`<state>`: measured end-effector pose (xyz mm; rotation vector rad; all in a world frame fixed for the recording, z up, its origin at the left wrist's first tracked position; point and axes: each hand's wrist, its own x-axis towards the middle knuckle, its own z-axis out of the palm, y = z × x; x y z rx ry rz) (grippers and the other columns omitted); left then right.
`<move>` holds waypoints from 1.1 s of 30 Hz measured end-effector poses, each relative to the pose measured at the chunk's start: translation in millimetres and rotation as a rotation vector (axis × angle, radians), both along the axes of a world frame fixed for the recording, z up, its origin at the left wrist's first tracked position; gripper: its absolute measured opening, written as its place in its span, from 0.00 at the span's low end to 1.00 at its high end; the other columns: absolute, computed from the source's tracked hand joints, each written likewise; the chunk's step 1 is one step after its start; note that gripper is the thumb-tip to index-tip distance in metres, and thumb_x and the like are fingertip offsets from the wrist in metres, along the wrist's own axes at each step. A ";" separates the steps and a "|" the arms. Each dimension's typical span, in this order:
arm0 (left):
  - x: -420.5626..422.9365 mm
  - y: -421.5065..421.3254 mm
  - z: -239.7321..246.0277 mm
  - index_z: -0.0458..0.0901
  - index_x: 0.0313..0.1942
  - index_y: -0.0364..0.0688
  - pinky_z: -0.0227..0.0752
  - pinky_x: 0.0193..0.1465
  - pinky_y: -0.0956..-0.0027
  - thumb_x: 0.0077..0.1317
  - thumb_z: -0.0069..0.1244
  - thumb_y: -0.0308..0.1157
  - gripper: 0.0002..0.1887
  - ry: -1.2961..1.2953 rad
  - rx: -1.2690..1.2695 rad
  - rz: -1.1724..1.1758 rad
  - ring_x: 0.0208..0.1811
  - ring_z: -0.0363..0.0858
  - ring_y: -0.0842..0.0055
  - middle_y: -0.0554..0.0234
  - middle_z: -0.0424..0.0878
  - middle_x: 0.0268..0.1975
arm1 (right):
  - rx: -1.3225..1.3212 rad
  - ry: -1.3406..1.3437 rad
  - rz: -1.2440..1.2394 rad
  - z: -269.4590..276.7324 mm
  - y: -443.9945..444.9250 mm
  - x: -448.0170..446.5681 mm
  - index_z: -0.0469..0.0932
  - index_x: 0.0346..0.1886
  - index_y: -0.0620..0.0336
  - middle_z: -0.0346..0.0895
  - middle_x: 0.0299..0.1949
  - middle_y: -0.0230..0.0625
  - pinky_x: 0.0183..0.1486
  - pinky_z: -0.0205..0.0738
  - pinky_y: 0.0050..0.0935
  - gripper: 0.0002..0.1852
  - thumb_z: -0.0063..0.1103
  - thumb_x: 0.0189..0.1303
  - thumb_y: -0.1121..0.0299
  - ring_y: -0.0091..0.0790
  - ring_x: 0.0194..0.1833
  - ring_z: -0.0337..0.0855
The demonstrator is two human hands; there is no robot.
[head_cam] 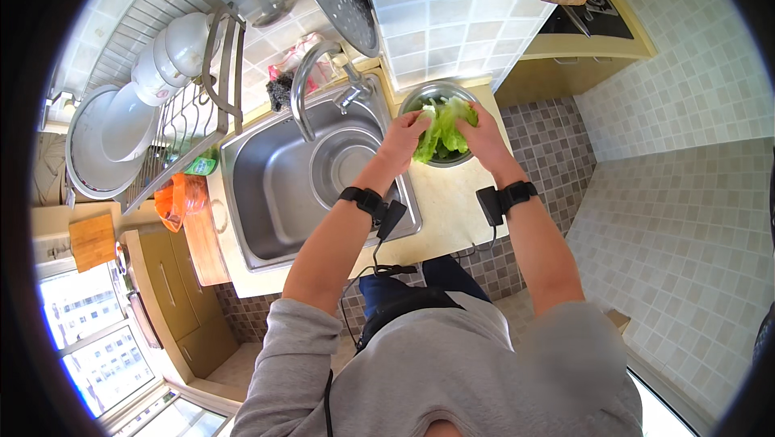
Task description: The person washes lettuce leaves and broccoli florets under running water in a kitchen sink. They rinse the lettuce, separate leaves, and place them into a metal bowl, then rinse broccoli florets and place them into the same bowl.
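Both my hands hold green lettuce leaves (449, 128) over a round metal bowl (418, 93) on the counter, to the right of the sink. My left hand (402, 137) grips the leaves from the left side, fingertips pinched on them. From the right side, my right hand (482, 135) grips them too. More leaves, darker, lie in the bowl under the held ones. A second round metal basin (321, 164) sits inside the stainless steel sink (260, 194), left of my left forearm. Black straps with small black devices and cables are on both wrists.
A curved chrome faucet (301, 85) rises behind the sink, beside a dark scouring pad (279, 91). A dish rack (187, 164) with white bowls (191, 43) stands at the left. Near it lie an orange plastic bag (175, 199) and a wooden board (203, 249). A perforated metal lid (342, 1) hangs behind.
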<state>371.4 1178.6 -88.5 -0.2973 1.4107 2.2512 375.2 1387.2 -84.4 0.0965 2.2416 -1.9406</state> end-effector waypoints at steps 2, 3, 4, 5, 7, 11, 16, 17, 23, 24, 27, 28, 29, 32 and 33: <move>-2.2 -1.7 -3.0 0.79 0.60 0.34 0.82 0.46 0.71 0.75 0.59 0.33 0.19 -0.013 -0.007 0.011 0.42 0.86 0.80 0.63 0.87 0.49 | 0.327 0.187 -0.026 -1.4 -4.0 -3.7 0.72 0.70 0.62 0.79 0.59 0.42 0.61 0.78 0.28 0.30 0.70 0.66 0.70 0.31 0.56 0.82; -2.4 -0.8 -3.7 0.79 0.59 0.34 0.82 0.44 0.72 0.74 0.60 0.33 0.18 -0.011 -0.065 0.023 0.41 0.86 0.80 0.63 0.87 0.47 | 0.491 0.338 -0.089 -0.9 -6.2 -3.4 0.72 0.69 0.63 0.80 0.57 0.43 0.59 0.79 0.30 0.31 0.72 0.64 0.67 0.33 0.54 0.83; -2.7 -0.4 -3.4 0.79 0.59 0.34 0.82 0.42 0.73 0.74 0.61 0.32 0.18 -0.015 -0.114 0.030 0.40 0.86 0.80 0.63 0.87 0.46 | 0.644 0.474 -0.141 0.3 -9.1 -3.1 0.73 0.68 0.63 0.81 0.55 0.44 0.58 0.79 0.33 0.32 0.74 0.62 0.64 0.36 0.52 0.84; -2.7 1.0 -2.8 0.78 0.58 0.34 0.81 0.40 0.74 0.74 0.61 0.32 0.18 -0.017 -0.164 0.040 0.39 0.86 0.80 0.63 0.86 0.45 | 0.797 0.590 -0.201 2.3 -12.0 -2.4 0.73 0.66 0.63 0.82 0.53 0.45 0.57 0.80 0.35 0.34 0.77 0.60 0.61 0.38 0.50 0.85; -1.1 6.5 -1.9 0.78 0.56 0.35 0.79 0.36 0.75 0.74 0.61 0.31 0.16 0.002 -0.175 0.046 0.39 0.86 0.81 0.64 0.86 0.43 | 0.297 0.160 0.033 6.4 -18.0 3.8 0.74 0.65 0.62 0.82 0.51 0.45 0.53 0.82 0.34 0.33 0.78 0.60 0.60 0.38 0.47 0.85; 2.0 17.4 -4.0 0.78 0.54 0.37 0.75 0.31 0.78 0.76 0.59 0.32 0.13 0.004 -0.072 0.072 0.37 0.84 0.83 0.64 0.86 0.42 | 0.085 -0.043 0.101 10.7 -21.6 10.2 0.76 0.63 0.61 0.83 0.45 0.40 0.45 0.82 0.31 0.32 0.79 0.60 0.58 0.33 0.42 0.85; 0.2 12.5 -12.3 0.78 0.53 0.37 0.77 0.35 0.77 0.75 0.59 0.30 0.11 -0.026 -0.044 0.034 0.38 0.85 0.82 0.65 0.86 0.43 | 0.118 -0.115 0.069 -2.0 -12.6 9.9 0.76 0.65 0.66 0.84 0.43 0.36 0.44 0.80 0.23 0.19 0.55 0.75 0.72 0.25 0.41 0.85; 0.3 12.7 -15.3 0.79 0.52 0.37 0.78 0.36 0.77 0.75 0.59 0.30 0.11 -0.026 -0.058 0.011 0.39 0.85 0.82 0.65 0.86 0.43 | 0.057 -0.064 0.083 -6.4 -10.8 10.4 0.77 0.65 0.66 0.84 0.44 0.36 0.44 0.81 0.24 0.19 0.54 0.75 0.71 0.26 0.42 0.85; -8.8 20.4 -33.6 0.80 0.51 0.36 0.76 0.46 0.73 0.73 0.60 0.29 0.11 0.047 -0.250 0.216 0.43 0.82 0.79 0.63 0.84 0.44 | 0.160 -0.004 -0.039 -19.5 4.9 4.7 0.78 0.63 0.67 0.85 0.48 0.39 0.37 0.88 0.29 0.18 0.51 0.77 0.71 0.30 0.44 0.87; -12.1 18.4 -34.9 0.80 0.56 0.35 0.76 0.53 0.69 0.72 0.60 0.30 0.16 0.044 -0.273 0.219 0.49 0.82 0.77 0.60 0.83 0.46 | 0.169 -0.027 -0.064 -19.7 7.5 2.2 0.78 0.63 0.67 0.85 0.49 0.40 0.35 0.88 0.29 0.17 0.51 0.77 0.70 0.30 0.44 0.87; -20.4 23.1 -36.6 0.77 0.64 0.33 0.78 0.56 0.66 0.74 0.59 0.32 0.22 0.070 -0.392 0.202 0.55 0.82 0.74 0.57 0.86 0.50 | 0.272 0.033 -0.111 -22.1 11.0 -3.7 0.76 0.66 0.66 0.85 0.51 0.46 0.47 0.88 0.38 0.20 0.52 0.76 0.69 0.41 0.47 0.89; -21.4 26.5 -36.4 0.77 0.65 0.33 0.77 0.59 0.65 0.74 0.59 0.33 0.24 0.123 -0.514 0.206 0.57 0.82 0.72 0.55 0.86 0.53 | 0.460 0.155 -0.111 -23.8 10.9 -5.1 0.75 0.67 0.66 0.85 0.52 0.48 0.51 0.86 0.40 0.21 0.53 0.75 0.68 0.44 0.48 0.89; -21.1 30.1 -35.6 0.76 0.66 0.33 0.76 0.61 0.64 0.73 0.59 0.35 0.25 0.169 -0.634 0.233 0.59 0.82 0.69 0.53 0.85 0.55 | 0.636 0.230 -0.087 -25.4 11.8 -5.5 0.74 0.69 0.65 0.85 0.53 0.50 0.56 0.84 0.42 0.23 0.54 0.75 0.67 0.47 0.49 0.88; -14.2 29.9 -31.4 0.76 0.66 0.33 0.73 0.67 0.58 0.71 0.60 0.37 0.27 0.273 -0.844 0.204 0.64 0.79 0.55 0.41 0.79 0.63 | 0.738 0.166 -0.285 -30.6 17.1 -1.9 0.72 0.71 0.63 0.83 0.56 0.56 0.66 0.76 0.45 0.26 0.57 0.72 0.64 0.51 0.56 0.86; -10.5 26.4 -29.9 0.77 0.65 0.33 0.73 0.69 0.55 0.70 0.61 0.38 0.28 0.294 -0.901 0.179 0.66 0.78 0.49 0.37 0.77 0.66 | 0.848 0.130 -0.313 -32.6 18.4 1.2 0.73 0.70 0.64 0.84 0.54 0.57 0.63 0.78 0.44 0.26 0.57 0.72 0.64 0.50 0.54 0.87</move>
